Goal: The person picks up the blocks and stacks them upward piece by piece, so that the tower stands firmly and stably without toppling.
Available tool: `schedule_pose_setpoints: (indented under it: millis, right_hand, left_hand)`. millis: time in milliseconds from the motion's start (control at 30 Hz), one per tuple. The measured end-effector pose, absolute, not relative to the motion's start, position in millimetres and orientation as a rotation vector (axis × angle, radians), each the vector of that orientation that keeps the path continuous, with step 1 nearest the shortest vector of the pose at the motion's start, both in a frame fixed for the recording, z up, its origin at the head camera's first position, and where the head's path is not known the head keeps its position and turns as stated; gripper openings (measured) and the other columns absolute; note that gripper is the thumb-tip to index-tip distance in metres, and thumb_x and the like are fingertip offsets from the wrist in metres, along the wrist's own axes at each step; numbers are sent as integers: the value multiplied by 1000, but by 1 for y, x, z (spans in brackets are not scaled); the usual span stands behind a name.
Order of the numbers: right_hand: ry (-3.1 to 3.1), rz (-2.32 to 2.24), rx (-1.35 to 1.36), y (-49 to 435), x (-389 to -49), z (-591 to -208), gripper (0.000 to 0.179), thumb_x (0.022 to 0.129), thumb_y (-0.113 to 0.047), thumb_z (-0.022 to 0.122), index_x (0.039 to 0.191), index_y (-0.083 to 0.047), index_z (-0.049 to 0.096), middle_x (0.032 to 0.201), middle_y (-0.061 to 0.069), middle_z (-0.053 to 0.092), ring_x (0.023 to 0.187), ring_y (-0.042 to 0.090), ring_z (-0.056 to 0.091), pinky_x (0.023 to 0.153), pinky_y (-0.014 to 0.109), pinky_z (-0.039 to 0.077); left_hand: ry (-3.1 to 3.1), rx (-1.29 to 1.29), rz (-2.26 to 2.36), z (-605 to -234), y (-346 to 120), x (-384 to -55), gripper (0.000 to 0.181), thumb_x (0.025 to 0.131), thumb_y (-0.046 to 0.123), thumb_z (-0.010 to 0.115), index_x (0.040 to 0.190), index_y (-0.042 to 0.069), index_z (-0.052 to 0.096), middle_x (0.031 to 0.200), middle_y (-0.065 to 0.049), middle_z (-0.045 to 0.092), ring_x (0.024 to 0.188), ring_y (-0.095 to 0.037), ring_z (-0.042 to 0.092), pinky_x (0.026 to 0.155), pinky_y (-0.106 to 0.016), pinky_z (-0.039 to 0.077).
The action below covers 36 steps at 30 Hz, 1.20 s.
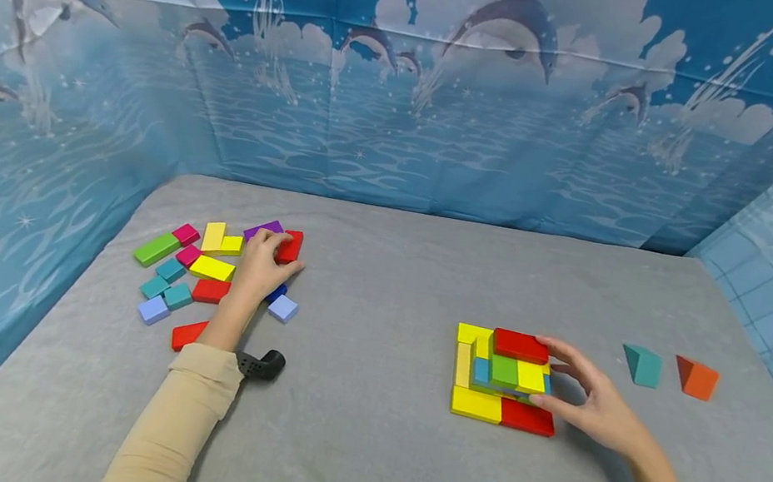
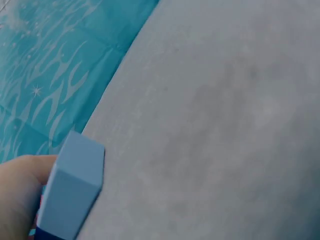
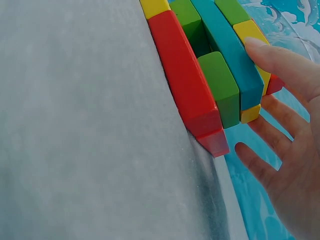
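Note:
At the left pile, my left hand [image 1: 259, 270] has thumb and fingers around a red block [image 1: 291, 247]. A purple block [image 1: 262, 230] lies just behind it. In the left wrist view, my thumb shows beside a light blue block [image 2: 72, 185], and the fingertips are hidden. On the right stands a stepped stack of blocks [image 1: 476, 405] in yellow, red, green and blue, topped by a red block [image 1: 520, 346]. My right hand [image 1: 592, 400] holds its right end. In the right wrist view, its thumb presses a yellow block [image 3: 250, 32], with fingers on the far side.
Several loose blocks surround the left hand, including a green block [image 1: 157, 248], a yellow block [image 1: 212, 268] and a teal block [image 1: 178, 296]. A teal triangular block [image 1: 642, 366] and an orange one [image 1: 697, 379] stand right of the stack. Dolphin-print curtains border the grey table [image 1: 352, 455].

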State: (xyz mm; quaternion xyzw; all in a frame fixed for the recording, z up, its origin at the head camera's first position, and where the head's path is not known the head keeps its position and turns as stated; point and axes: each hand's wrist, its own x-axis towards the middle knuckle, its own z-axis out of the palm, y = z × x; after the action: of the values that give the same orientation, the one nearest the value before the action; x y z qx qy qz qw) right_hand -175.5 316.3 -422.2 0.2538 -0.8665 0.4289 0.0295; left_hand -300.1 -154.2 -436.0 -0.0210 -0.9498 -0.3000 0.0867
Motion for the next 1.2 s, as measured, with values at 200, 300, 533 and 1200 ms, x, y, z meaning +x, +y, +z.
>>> schedule_pose_setpoints:
  millis: [200,300,533,1200]
  right_hand:
    - [-2643,1336,814,318,-175,-422,75,71,3,74,136,-5,38,135,-11,39,114,-1,39,89,11,37]
    - [-2641,1342,815,318,-175,-422,75,71,3,74,136,-5,38,135,-12,39,113,-1,39,88,11,37]
    - [-2653,1333,809,318,-175,-422,75,72,1,74,136,-6,38,134,-9,40,113,0,40,88,12,38]
    - [-2636,1362,827,319,-175,-424,75,71,3,74,136,-4,38,134,-9,40,112,1,41,88,13,38]
  left_hand:
    - [-2804,-13,-897,-441,-154,-300,48,84,24,67,125,4,53,117,-21,47,107,-34,44,93,-44,42]
    - [-2784,-32,-910,-441,-154,-301,44,84,20,66,123,3,55,117,-20,50,106,-33,46,93,-44,41]
    - [-2696,-152,-968,-438,-149,-298,35,84,11,63,118,3,61,117,-18,54,106,-32,50,92,-43,42]
    - [-2348,-1393,-1208,-394,15,-222,31,81,4,66,112,4,64,113,-9,58,103,-19,51,86,-21,45]
